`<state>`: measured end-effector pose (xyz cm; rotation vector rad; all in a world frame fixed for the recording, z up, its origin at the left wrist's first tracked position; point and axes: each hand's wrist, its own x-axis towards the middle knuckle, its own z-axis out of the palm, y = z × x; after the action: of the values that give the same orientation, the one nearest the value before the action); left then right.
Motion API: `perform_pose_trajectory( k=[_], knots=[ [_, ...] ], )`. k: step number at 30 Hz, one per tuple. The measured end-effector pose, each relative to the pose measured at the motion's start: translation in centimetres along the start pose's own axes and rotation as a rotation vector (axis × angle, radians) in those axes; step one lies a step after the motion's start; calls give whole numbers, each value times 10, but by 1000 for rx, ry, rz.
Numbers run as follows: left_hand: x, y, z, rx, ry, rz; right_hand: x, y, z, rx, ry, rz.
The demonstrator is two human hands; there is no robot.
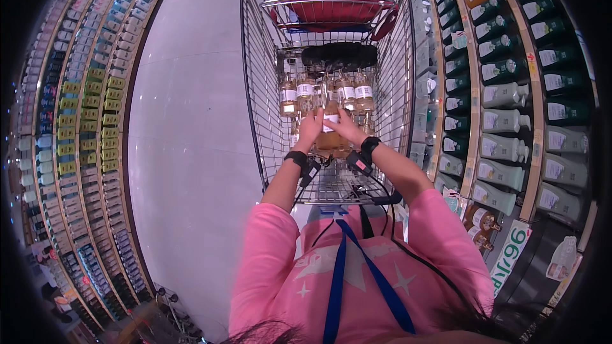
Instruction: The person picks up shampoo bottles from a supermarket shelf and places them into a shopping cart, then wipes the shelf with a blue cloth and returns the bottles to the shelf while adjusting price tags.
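Both my hands hold one clear pump bottle of amber liquid (pixel 330 139) with a white label, low over the near part of a wire shopping cart (pixel 330 195). My left hand (pixel 311 126) grips its left side and my right hand (pixel 346 127) its right side, fingers on the label. Beyond them, several similar bottles (pixel 306 90) stand in rows in the cart, and some more show partly behind my wrists. Past the bottles lies a black bundle (pixel 339 55). Black bands with small devices and cables sit on both wrists.
A red bag (pixel 339 7) rests at the cart's far end. Shelves of green and grey pump bottles (pixel 504 122) rise close on the right, with amber bottles (pixel 480 220) lower down. Across the pale floor (pixel 186 129), a long shelf of small packaged goods (pixel 91 114) runs along the left.
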<state>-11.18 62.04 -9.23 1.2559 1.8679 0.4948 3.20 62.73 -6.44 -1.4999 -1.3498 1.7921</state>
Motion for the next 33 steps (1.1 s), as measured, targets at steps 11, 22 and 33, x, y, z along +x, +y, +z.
perform_pose_trajectory(
  k=[11, 22, 33],
  knots=[
    [29, 27, 123, 74, -253, 59, 16, 121, -70, -92, 469, 138],
    [17, 25, 153, 67, -384, -14, 21, 145, -70, -346, 418, 347],
    [-41, 59, 16, -77, 6, 268, 10, 65, -38, -422, 416, -142]
  ],
)
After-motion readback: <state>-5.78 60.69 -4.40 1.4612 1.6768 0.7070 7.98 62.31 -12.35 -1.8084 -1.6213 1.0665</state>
